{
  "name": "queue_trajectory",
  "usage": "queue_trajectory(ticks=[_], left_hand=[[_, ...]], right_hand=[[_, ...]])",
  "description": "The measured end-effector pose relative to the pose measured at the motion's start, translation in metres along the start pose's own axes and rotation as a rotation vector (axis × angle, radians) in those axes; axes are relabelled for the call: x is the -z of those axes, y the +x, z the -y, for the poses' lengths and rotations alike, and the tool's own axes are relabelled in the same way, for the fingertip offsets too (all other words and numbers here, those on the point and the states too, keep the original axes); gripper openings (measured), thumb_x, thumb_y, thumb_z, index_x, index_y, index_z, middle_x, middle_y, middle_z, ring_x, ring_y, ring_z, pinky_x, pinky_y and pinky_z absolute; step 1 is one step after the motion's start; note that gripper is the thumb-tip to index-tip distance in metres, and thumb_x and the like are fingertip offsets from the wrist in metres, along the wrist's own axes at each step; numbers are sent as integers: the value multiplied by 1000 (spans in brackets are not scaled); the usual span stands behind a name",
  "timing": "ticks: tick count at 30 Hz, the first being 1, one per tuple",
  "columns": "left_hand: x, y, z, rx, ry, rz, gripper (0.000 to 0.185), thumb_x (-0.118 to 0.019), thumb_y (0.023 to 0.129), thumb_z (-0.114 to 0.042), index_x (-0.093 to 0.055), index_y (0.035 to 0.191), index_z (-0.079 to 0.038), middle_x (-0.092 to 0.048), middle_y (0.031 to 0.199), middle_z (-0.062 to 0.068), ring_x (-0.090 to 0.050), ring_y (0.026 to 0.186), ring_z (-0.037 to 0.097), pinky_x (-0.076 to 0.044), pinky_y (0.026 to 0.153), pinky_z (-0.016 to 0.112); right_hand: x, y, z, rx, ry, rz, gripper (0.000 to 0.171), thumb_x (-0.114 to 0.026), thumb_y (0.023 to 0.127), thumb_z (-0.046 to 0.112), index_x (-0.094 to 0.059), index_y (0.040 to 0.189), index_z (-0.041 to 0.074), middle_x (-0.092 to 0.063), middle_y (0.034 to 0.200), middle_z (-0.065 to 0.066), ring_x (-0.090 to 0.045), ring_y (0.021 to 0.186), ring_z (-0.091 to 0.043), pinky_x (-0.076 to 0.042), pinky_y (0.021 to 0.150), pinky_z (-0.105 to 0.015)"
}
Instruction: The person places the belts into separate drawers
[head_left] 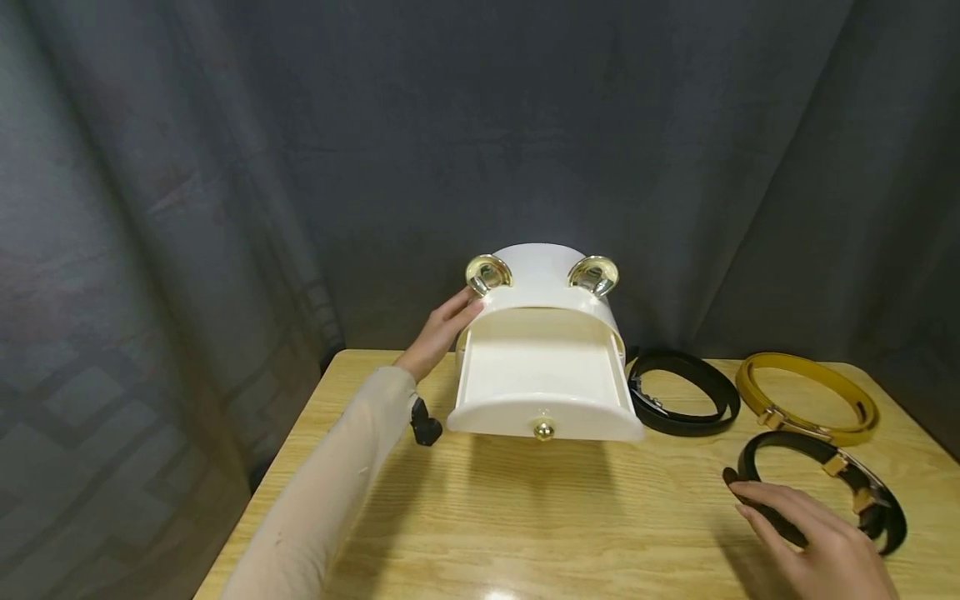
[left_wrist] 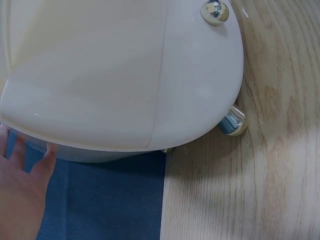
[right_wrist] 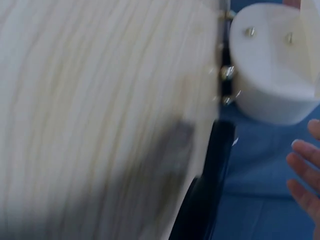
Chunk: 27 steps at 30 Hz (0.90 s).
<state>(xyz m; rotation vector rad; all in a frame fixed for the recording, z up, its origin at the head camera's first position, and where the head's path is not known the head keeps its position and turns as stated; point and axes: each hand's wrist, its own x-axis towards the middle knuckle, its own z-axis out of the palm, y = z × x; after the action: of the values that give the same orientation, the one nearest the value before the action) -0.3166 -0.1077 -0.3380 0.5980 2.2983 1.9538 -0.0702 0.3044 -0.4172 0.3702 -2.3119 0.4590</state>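
Observation:
A white oval box (head_left: 551,287) with two gold ring handles stands at the back of the wooden table (head_left: 525,517). Its drawer (head_left: 543,387) is pulled out, with a gold knob (head_left: 543,431) in front. My left hand (head_left: 459,313) rests with straight fingers against the box's left side; in the left wrist view its fingers (left_wrist: 27,165) touch the white shell (left_wrist: 125,75). My right hand (head_left: 776,512) lies flat and relaxed at the near edge of a coiled black belt (head_left: 862,487) with a gold buckle. Contact with the belt is unclear.
A second black belt (head_left: 684,392) lies coiled just right of the drawer, and a yellow belt (head_left: 806,392) beyond it. Dark curtains hang close behind the table. The right wrist view is blurred, showing the box (right_wrist: 272,60) and a black belt (right_wrist: 206,195).

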Motion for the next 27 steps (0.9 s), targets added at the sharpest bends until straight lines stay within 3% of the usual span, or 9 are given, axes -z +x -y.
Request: queue_trajectory(ticks=[2,7,17,20,22,24,25,26,27], left_hand=[[1,0,0,0,3,0,57,-50,105,-34,-32,156,-17,-28,161,1,-23,147,18,-22,119,40],[3,0,1,-4,-14,6,57,-50,105,-32,-31,156,-16,-28,161,1,-23,147,17,-22,119,39],[3,1,0,-7,-30,5,57,-50,105,-30,-30,157,-14,-27,161,1,-23,147,16,-22,119,36],[3,-1,-5,5,-40,20,57,-49,106,-27,-28,157,-13,-24,162,3,-21,148,18,-21,119,37],[4,-1,-4,7,-45,27,57,-48,106,-28,-27,157,-14,-23,162,2,-20,148,18,-19,120,38],[4,-1,-4,11,-46,31,56,-48,106,-29,-27,157,-16,-23,162,1,-19,148,18,-19,120,39],[4,1,0,9,-47,26,56,-48,106,-30,-28,157,-18,-23,162,0,-20,148,17,-19,120,39],[3,1,0,3,-43,24,56,-48,106,-32,-28,157,-19,-24,162,-1,-20,148,16,-19,120,38],[2,1,0,0,-38,24,56,-48,106,-32,-28,157,-19,-24,162,-1,-21,148,16,-20,120,39]], right_hand=[[1,-3,-8,-5,7,7,28,-80,83,35,-76,103,15,-72,92,-7,-47,94,21,-44,69,-5],[5,-7,-27,-16,2,21,41,-89,63,7,-76,101,12,-71,92,-2,-42,95,25,-42,70,-3],[12,-17,-55,-43,-8,69,47,-91,56,4,-75,99,14,-64,95,16,-38,95,24,-39,70,-7],[12,-22,-64,-75,-25,87,43,-91,59,6,-74,99,12,-66,94,12,-43,90,20,-46,71,-20],[11,-27,-70,-119,-24,107,40,-90,63,7,-73,99,9,-69,94,1,-53,85,6,-49,79,-37],[11,-30,-77,-144,-34,133,39,-90,64,8,-72,99,5,-69,91,-9,-56,80,-5,-47,74,-52],[12,-32,-82,-150,-36,145,40,-90,63,9,-72,98,5,-69,91,-2,-56,79,-5,-47,74,-53],[13,-32,-85,-159,-34,162,40,-90,63,9,-72,98,4,-69,91,-4,-56,77,-12,-44,71,-58],[14,-33,-90,-157,-28,172,40,-91,62,9,-72,98,4,-68,91,5,-55,78,-4,-44,71,-57]])
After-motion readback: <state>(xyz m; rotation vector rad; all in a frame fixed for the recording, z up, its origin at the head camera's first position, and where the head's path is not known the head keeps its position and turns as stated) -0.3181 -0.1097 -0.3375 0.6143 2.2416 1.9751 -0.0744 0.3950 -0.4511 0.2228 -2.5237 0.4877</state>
